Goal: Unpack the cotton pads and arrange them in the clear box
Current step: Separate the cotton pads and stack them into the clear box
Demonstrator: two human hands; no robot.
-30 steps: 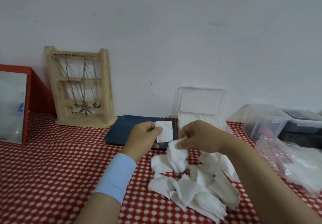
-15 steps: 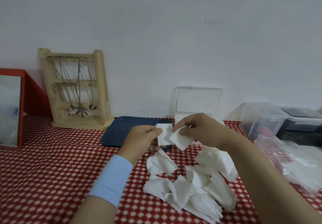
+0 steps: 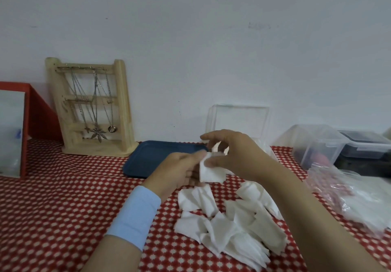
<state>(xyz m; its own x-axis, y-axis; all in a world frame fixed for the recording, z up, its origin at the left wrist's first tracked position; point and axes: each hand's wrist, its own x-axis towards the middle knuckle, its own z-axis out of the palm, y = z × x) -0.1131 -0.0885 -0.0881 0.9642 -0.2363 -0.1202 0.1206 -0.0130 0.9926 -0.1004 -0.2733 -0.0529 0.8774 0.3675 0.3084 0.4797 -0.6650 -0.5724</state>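
The right hand [image 3: 232,155] has brought its pad across to the left hand [image 3: 179,170]. Both now pinch a small stack of pads [image 3: 211,172] between them, above the desk [image 3: 63,208]. This looks like gathering and squaring a stack. The box [image 3: 239,121] stands open just behind the hands, and a loose pile [image 3: 228,219] lies below them. The next move is probably another pad from the pile, or slipping the stack edgewise into the box.
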